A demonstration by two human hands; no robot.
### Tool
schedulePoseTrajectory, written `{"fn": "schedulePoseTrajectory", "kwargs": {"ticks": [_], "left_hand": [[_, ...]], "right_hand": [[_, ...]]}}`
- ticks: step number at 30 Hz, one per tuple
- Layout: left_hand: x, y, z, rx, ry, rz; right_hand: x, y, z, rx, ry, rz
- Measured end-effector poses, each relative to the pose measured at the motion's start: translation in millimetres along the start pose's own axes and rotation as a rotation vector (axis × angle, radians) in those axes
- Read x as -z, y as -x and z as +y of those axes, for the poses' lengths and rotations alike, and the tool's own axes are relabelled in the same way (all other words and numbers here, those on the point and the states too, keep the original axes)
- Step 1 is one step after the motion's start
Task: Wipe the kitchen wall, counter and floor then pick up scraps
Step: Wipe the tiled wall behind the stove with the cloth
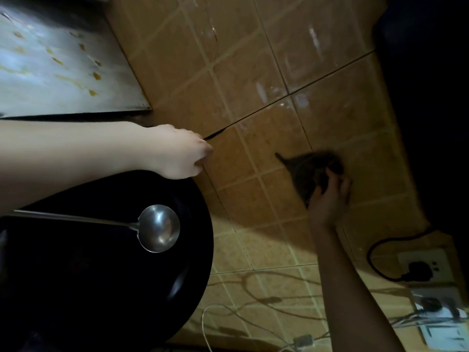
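Observation:
My right hand (330, 196) presses a dark, crumpled cloth (308, 171) flat against the brown tiled wall (253, 72); the cloth is blurred. My left hand (182, 151) is curled with its fingers closed, resting against the same wall near a dark grout line, with nothing visible in it. Wet streaks shine on the tiles above the cloth. Orange scraps (96, 76) lie scattered over the steel surface (63, 80) at the upper left.
A black wok (101, 288) fills the lower left with a steel ladle (157, 228) lying in it. A wall socket (422, 268) with a black plug and cable sits at lower right; more sockets and thin white wires run below it.

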State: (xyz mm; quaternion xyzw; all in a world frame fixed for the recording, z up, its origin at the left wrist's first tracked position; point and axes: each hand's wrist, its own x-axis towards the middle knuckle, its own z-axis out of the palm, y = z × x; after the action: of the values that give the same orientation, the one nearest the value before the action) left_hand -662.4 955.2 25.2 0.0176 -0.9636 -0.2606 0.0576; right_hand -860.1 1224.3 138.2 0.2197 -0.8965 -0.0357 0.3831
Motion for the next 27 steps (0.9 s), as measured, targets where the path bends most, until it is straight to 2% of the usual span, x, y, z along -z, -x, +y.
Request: {"fn": "schedulePoseTrajectory", "kwargs": {"ticks": [5, 11, 14, 17, 19, 21, 23, 24, 27], "left_hand": [[-2, 2, -16, -0.023, -0.069, 0.025], [-5, 8, -31, -0.002, -0.067, 0.031], [-7, 9, -37, 0.025, -0.093, 0.005], [-2, 10, -43, 0.046, -0.089, 0.032], [3, 11, -47, 0.062, -0.082, 0.055], [9, 13, -52, 0.081, -0.096, 0.072], [14, 15, -54, 0.096, -0.098, 0.086], [16, 15, -54, 0.1, -0.09, 0.094], [20, 14, -53, 0.103, -0.082, 0.115]], "right_hand": [[-44, 47, -21, 0.34, 0.276, -0.431], [-71, 93, -19, 0.732, 0.538, -0.724], [-70, 96, -14, 0.878, 0.622, -0.795], [-65, 80, -21, 0.851, 0.596, -0.689], [-66, 62, -23, 0.69, 0.51, -0.648], [-56, 35, -35, 0.496, 0.239, -0.565], [-41, 3, -52, 0.353, -0.003, -0.394], [-35, -14, -62, 0.303, -0.047, -0.299], [-28, -47, -89, 0.216, -0.02, -0.047]]}}
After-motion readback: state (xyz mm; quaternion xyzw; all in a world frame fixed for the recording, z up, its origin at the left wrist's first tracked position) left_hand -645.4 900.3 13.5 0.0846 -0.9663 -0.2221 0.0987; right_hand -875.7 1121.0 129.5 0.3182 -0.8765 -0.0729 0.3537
